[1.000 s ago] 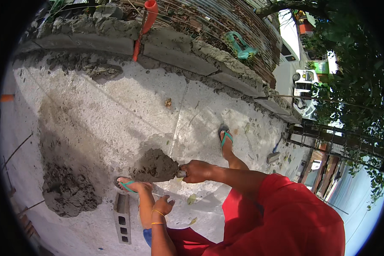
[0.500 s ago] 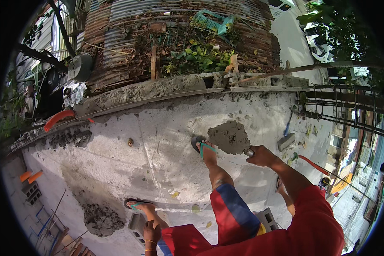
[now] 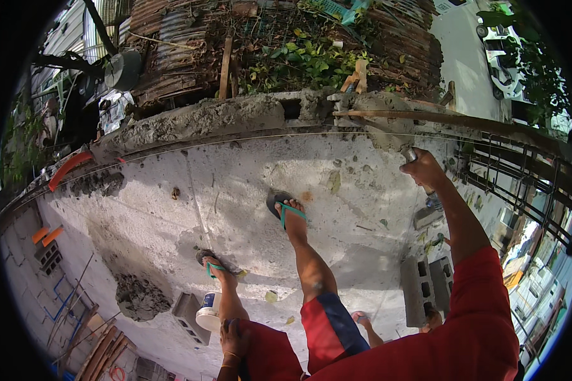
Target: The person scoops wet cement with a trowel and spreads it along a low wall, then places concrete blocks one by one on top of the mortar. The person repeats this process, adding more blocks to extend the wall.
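Trowel (image 3: 411,154) juts past right fingers (image 3: 421,160) wrapped firmly around it; left fingers (image 3: 230,329) lie open against red shorts (image 3: 265,350).

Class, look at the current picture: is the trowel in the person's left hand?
No, the right hand grips the trowel by its handle, while the left hand is down by the red shorts.

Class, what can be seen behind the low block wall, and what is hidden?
Behind the low block wall are rusty corrugated sheets, green plants and dry leaves. What lies beneath them is covered and cannot be seen.
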`<state>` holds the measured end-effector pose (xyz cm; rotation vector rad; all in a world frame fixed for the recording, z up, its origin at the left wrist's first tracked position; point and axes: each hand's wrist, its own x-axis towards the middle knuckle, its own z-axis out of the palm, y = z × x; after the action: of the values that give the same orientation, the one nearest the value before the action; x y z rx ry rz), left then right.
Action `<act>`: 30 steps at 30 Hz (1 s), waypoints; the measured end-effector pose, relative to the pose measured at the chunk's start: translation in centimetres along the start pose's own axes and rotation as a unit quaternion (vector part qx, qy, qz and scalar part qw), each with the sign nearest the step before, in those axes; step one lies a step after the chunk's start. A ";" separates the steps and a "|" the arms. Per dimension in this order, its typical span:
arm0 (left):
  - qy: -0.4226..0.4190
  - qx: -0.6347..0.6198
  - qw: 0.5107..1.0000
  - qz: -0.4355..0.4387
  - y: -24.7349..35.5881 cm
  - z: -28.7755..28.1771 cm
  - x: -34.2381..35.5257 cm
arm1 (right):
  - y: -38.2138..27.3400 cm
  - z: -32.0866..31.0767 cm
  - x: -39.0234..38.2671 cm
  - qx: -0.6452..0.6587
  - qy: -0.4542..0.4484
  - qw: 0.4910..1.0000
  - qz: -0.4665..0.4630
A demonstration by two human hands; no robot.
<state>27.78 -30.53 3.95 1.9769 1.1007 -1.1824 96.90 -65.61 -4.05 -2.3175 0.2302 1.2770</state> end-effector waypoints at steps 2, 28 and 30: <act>-0.015 0.016 1.000 -0.020 0.0 1.1 -0.2 | -1.9 -0.9 2.2 -0.046 0.000 0.999 0.015; 0.053 -0.034 0.997 0.035 -1.2 1.5 -1.7 | -1.5 2.4 2.5 -0.271 0.126 0.944 -0.139; 0.083 -0.044 0.995 0.040 -1.1 -0.1 -2.3 | -0.1 3.2 0.1 -0.258 0.168 0.934 -0.179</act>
<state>26.22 -30.74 5.94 2.0592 1.1253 -0.9252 94.61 -63.96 -5.54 -2.8399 -0.4589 0.8172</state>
